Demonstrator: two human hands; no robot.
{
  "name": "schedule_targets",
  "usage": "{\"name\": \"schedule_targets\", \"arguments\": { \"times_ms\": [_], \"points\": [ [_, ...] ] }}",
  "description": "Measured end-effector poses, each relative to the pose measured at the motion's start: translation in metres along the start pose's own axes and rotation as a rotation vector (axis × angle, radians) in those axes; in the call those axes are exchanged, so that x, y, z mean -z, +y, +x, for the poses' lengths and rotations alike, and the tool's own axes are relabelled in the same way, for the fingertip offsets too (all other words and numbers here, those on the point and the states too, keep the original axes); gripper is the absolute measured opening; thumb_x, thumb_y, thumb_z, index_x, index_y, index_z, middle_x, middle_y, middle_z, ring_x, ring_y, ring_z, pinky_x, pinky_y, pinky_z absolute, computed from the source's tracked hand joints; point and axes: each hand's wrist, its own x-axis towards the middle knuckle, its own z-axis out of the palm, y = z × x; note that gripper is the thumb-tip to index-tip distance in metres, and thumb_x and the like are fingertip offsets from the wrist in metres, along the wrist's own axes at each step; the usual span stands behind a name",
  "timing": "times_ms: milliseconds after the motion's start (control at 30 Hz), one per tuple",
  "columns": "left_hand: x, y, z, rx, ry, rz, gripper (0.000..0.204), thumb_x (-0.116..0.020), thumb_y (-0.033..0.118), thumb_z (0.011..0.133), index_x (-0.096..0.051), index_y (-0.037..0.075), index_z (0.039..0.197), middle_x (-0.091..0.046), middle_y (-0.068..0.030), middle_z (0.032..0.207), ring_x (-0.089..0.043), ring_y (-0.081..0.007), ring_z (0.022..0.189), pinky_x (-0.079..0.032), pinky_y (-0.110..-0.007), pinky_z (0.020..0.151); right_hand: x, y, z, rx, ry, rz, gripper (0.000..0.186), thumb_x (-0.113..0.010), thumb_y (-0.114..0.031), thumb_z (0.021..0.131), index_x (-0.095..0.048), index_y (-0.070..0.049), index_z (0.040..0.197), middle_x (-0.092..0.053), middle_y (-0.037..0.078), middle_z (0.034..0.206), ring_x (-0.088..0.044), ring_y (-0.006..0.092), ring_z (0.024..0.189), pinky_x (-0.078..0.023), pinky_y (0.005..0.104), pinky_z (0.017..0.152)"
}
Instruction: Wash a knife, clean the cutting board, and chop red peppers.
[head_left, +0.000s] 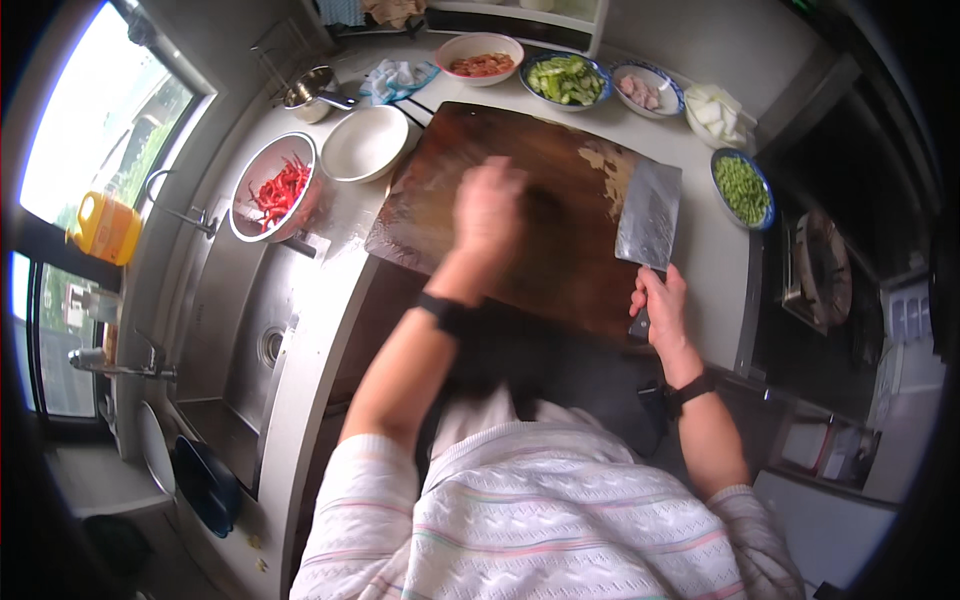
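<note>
Steel cleaver (650, 215) points lengthwise forward, right hand (661, 302) gripping it; left hand (488, 208) blurred, unclear.

– Lit from where?
– Mostly from the window (105, 110) at left, glaring white; dim toward the right.
– Blurred anywhere?
– Yes, at the left hand (488, 208). Bent and blackened toward the rim.

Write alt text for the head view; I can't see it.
The right hand grips a cleaver at the right edge of a brown cutting board; the left hand, blurred, is over it. Red chilies fill part of a bowl beyond the left hand.
</note>
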Motion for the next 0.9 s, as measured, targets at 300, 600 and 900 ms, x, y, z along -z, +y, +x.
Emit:
{"name": "schedule_targets", "arguments": {
  "times_ms": [300, 600, 900],
  "points": [
    [-0.041, 0.014, 0.013, -0.076, -0.355, 0.089, 0.042, -0.042, 0.008, 0.083, -0.055, 0.007, 0.123, -0.043, -0.0085, 0.138, -0.032, -0.0249, 0.133, -0.025, -0.037, 0.109, -0.002, 0.001, 0.002, 0.003, 0.019, -0.011, 0.011, -0.053, -0.007, 0.086, -0.044, -0.005, 0.080, -0.045, 0.001, 0.062, -0.042, 0.0089, 0.042, -0.039, 0.0265, 0.036],
    [0.024, -0.090, -0.024, 0.105, -0.090, 0.208, 0.037, -0.045, 0.001, 0.078, -0.062, 0.006, 0.110, -0.051, -0.0085, 0.129, -0.044, -0.0270, 0.123, -0.036, -0.037, 0.102, -0.002, 0.003, 0.002, -0.009, -0.003, 0.026, 0.012, -0.054, -0.005, 0.082, -0.042, -0.005, 0.084, -0.045, 0.001, 0.060, -0.043, 0.0095, 0.041, -0.039, 0.0268, 0.033],
    [-0.050, 0.048, -0.013, -0.193, -0.211, 0.089, 0.038, -0.046, 0.002, 0.079, -0.058, 0.004, 0.115, -0.050, -0.0126, 0.129, -0.041, -0.0296, 0.125, -0.032, -0.039, 0.105, -0.008, 0.007, 0.003, 0.002, 0.006, 0.003, 0.011, -0.052, -0.004, 0.081, -0.041, -0.004, 0.080, -0.045, 0.002, 0.059, -0.045, 0.0107, 0.041, -0.041, 0.0286, 0.034]
  ]
}}
